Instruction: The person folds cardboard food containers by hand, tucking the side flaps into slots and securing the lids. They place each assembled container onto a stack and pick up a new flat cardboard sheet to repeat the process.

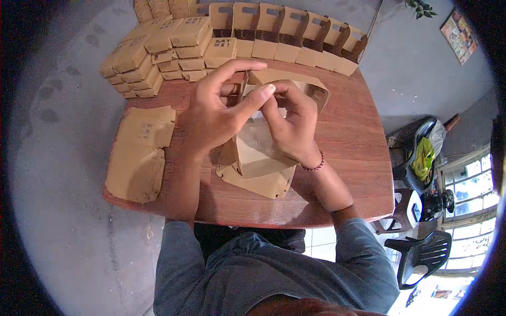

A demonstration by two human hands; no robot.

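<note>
A partly folded brown cardboard box [258,152] with a paler inside stands in front of me at the middle of the table. Its raised panel curves away behind my hands. My left hand [226,108] is bent over the box's left side, thumb and fingers closing on the cardboard. My right hand [292,118], with a braided bracelet at the wrist, pinches at the same spot, its fingertips meeting my left thumb. The fingers cover the exact piece of cardboard gripped. Under the box lies a flat cardboard blank [263,185].
Flat cardboard blanks [139,152] lie at the table's left. Closed printed boxes [182,39] are stacked at the back left. A row of open boxes with handle slots [292,34] lines the back edge. Chairs [424,255] stand on the floor to the right.
</note>
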